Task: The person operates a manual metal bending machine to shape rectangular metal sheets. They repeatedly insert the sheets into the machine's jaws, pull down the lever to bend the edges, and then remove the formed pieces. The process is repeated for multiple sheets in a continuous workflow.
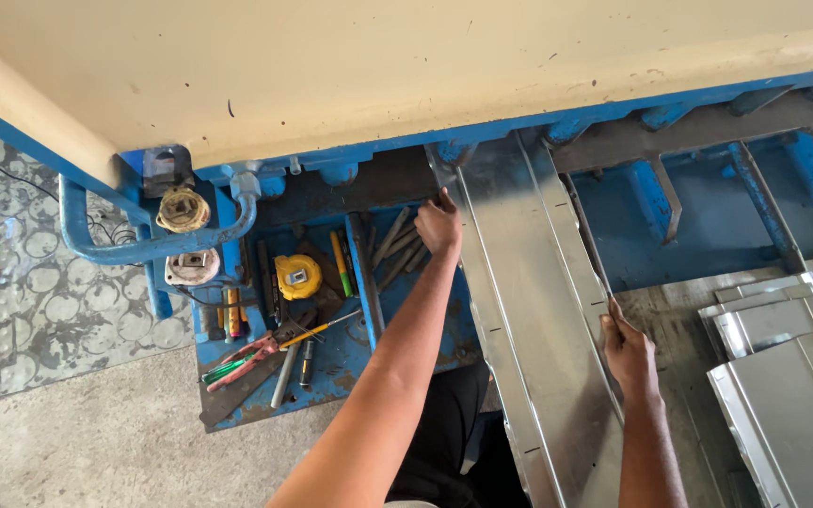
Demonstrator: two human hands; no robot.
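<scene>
A long folded sheet-metal channel (pixel 529 310) lies lengthwise on the blue machine bed (pixel 708 216), its far end under the cream-coloured machine housing (pixel 406 66). My left hand (pixel 439 226) grips the channel's left edge near that far end. Closer to me, my right hand (pixel 628 353) pinches the raised right edge of the channel. Both arms reach forward from the bottom of the view.
A blue tool tray (pixel 331 362) to the left holds a yellow tape measure (pixel 298 277), pliers (pixel 242 362), metal rods and markers. More bent metal sheets (pixel 783 376) are stacked at the right. A blue pipe handle (pixel 143 246) and patterned floor plate (pixel 21 282) lie at left.
</scene>
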